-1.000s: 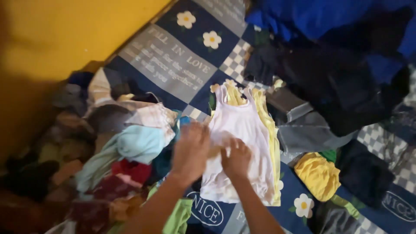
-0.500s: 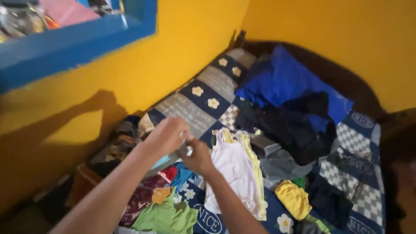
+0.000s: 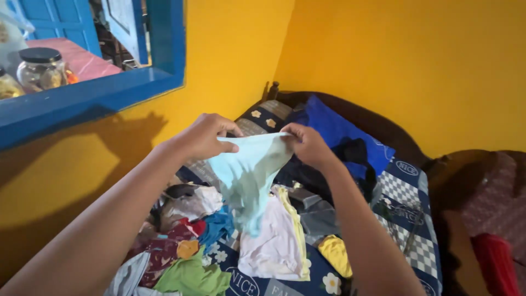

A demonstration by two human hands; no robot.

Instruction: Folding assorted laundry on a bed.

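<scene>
I hold a pale blue-green garment [image 3: 249,172] up in the air above the bed. My left hand [image 3: 205,137] grips its top left edge and my right hand [image 3: 308,143] grips its top right edge, so the cloth hangs down between them. Below it, a white sleeveless top [image 3: 274,241] lies flat on a yellow one on the bedcover. A heap of mixed clothes [image 3: 181,241] lies to the left of the tops, under my left arm.
A navy patchwork bedcover [image 3: 408,189] with flowers spreads over the bed, with dark and blue clothes [image 3: 342,145] piled at the far end. Yellow walls close in on the left and behind. A blue window frame [image 3: 82,101] with glass jars is at upper left.
Both hands left the white top, took the pale garment from the heap and lifted it up, spread between them. The camera tilted up to show the walls and the window.
</scene>
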